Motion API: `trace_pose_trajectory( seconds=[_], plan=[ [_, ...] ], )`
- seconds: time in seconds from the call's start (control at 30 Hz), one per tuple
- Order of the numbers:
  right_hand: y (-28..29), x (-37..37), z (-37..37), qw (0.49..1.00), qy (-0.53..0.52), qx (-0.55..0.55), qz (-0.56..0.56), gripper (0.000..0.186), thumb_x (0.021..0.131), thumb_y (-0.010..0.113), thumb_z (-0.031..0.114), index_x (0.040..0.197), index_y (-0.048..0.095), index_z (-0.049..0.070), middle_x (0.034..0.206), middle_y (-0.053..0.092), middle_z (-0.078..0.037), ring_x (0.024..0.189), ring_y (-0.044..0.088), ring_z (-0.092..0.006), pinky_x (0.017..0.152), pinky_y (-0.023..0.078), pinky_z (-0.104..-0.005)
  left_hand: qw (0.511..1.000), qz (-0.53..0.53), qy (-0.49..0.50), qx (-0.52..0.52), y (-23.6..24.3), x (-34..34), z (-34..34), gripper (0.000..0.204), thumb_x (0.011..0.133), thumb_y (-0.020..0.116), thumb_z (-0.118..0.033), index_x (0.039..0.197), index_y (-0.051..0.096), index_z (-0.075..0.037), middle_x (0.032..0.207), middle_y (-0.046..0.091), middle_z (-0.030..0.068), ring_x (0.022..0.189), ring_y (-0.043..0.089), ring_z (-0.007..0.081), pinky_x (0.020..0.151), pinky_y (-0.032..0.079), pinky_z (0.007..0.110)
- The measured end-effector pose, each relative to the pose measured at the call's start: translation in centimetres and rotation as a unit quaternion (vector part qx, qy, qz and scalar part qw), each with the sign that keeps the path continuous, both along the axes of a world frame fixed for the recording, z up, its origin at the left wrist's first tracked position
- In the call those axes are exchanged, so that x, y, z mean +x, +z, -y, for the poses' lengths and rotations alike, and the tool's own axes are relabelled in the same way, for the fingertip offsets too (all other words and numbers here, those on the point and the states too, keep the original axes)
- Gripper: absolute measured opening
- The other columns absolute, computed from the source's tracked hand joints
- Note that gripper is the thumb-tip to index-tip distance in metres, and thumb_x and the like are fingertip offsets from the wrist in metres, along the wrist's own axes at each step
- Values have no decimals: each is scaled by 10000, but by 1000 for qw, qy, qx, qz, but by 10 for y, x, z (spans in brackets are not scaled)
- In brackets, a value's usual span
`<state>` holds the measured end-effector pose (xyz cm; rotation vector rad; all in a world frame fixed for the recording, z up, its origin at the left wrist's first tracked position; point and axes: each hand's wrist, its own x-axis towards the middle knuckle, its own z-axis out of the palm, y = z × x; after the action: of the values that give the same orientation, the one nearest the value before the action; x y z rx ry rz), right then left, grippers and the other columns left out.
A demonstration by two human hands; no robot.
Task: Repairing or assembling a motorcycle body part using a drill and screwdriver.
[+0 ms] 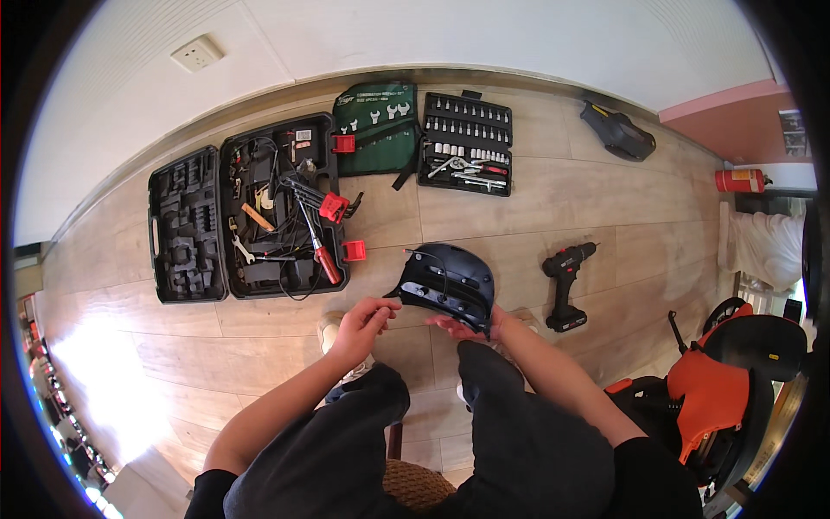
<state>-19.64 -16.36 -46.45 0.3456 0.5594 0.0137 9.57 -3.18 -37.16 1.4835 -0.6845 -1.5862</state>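
A black, curved plastic shell (462, 270) hangs over the floor in front of my knees. Its inner side faces me and shows a thin cable and several round fittings. My right hand (458, 327) supports its lower right edge from below, palm up, with the shell hiding part of the fingers. At the shell's narrow left tip, the curled fingers of my left hand (367, 322) are closed on the edge. A black cordless drill (565, 281) lies on the floor to the right.
An opened black tool case (333, 285) with loose tools lies left, beside a green wrench pouch (372, 151) and a socket set (465, 145). Far right are a dark plastic part (619, 131), a fire extinguisher (742, 180) and an orange-and-black machine (713, 398). A wall (389, 39) bounds the far side.
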Motion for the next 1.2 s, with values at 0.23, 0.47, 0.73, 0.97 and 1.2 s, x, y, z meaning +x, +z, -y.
trace_pose_trajectory(
  seconds=[0.23,0.47,0.73,0.97,1.2],
  plan=[
    [-6,-25,9,957,158,-163,-182,450,1091,475,317,1303,616,-54,1124,722,-269,912,762,-318,791,662,-417,998,-38,38,34,-15,-1,-10,209,1055,618,-221,1128,740,-69,941,666,-13,834,587,71,746,483,233],
    [-31,-40,8,919,135,-233,-289,360,1081,482,263,1208,665,-20,1076,724,-214,918,735,-328,775,642,-473,996,-29,53,59,8,18,-10,247,1032,667,-270,1166,742,-76,928,688,-14,817,591,71,716,486,238],
    [-19,-65,7,859,116,-283,-410,278,1059,513,221,1219,634,28,1109,714,-159,918,717,-296,748,605,-506,990,-40,124,56,13,51,-54,192,1020,688,-227,1078,702,-45,859,658,-12,767,575,66,700,479,242],
    [130,-72,14,513,447,-687,-255,352,1035,619,282,1290,601,39,1147,707,-84,1028,682,-212,889,545,-346,989,-1,146,32,32,79,-115,177,1027,679,-181,1083,688,-14,897,674,-10,805,589,65,743,488,248],
    [353,-38,-11,870,357,-286,-184,721,1078,482,479,1636,292,64,1651,358,-93,1518,337,-211,1241,263,-389,978,-17,208,22,42,95,-130,186,989,728,-131,1137,719,-18,951,706,-9,892,617,63,814,495,236]
  ],
)
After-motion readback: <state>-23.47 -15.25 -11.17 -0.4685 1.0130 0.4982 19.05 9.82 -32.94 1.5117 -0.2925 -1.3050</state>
